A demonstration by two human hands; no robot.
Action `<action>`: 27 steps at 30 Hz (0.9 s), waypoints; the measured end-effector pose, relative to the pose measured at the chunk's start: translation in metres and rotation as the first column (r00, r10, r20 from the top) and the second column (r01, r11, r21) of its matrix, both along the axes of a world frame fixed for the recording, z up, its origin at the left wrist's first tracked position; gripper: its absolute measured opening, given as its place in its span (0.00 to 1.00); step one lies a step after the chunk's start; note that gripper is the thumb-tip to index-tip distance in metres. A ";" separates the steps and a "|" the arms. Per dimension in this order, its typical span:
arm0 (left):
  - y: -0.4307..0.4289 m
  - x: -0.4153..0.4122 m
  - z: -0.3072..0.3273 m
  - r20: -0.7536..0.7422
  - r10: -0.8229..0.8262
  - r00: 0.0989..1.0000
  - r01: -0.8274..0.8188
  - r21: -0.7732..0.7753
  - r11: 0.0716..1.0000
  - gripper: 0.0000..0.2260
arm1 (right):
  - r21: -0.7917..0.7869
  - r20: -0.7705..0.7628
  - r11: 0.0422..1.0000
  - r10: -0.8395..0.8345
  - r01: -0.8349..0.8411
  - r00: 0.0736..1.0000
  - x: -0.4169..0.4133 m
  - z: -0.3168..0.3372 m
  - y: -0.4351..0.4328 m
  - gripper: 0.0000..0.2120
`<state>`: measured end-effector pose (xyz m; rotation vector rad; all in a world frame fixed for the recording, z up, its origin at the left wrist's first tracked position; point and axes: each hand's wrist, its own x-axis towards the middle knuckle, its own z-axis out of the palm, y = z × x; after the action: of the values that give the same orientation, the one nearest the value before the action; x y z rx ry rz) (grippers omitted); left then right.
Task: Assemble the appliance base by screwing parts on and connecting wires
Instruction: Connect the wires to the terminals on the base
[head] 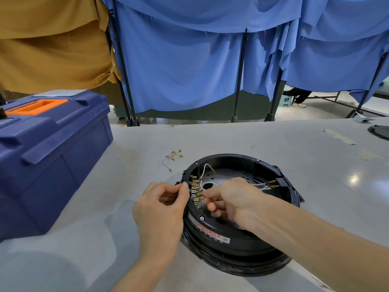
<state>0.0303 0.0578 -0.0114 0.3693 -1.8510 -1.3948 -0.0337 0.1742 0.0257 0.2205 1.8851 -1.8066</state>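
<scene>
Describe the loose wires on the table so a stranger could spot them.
Find the blue toolbox at the left and the round black base in the middle of the grey table. Between them, just past the base's far-left rim, lies a tangle of white, brass-tipped loose wires. Unlike the wires inside the base, these rest on bare tabletop.

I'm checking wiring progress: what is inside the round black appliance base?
Thin white wires with brass terminals, a row of brass tabs on its left wall, and a perforated metal floor. The right hand, pinching a brass terminal, hides the middle.
</scene>
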 end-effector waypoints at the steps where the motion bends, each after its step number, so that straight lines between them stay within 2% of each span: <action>1: 0.000 0.000 0.000 0.000 0.002 1.000 -0.002 -0.003 1.000 0.07 | 0.002 0.004 1.000 0.004 -0.004 1.000 0.000 0.000 0.000 0.05; 12: 0.003 0.002 0.001 -0.004 0.031 1.000 -0.031 -0.014 0.999 0.06 | 0.025 0.052 0.999 0.038 -0.040 0.998 -0.001 0.003 0.001 0.04; 17: 0.006 0.003 0.001 -0.009 0.070 0.998 -0.070 -0.011 0.997 0.06 | 0.023 0.044 0.998 0.062 -0.063 0.997 -0.003 0.003 0.001 0.08; 27: 0.010 0.001 -0.001 -0.052 0.185 0.981 -0.192 -0.204 0.960 0.08 | 0.131 0.028 0.990 0.057 -0.061 0.998 -0.009 0.009 -0.008 0.06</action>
<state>0.0310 0.0675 -0.0127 0.4021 -1.8621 -1.0619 -0.0425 0.1658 0.0351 0.2296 1.9747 -1.6354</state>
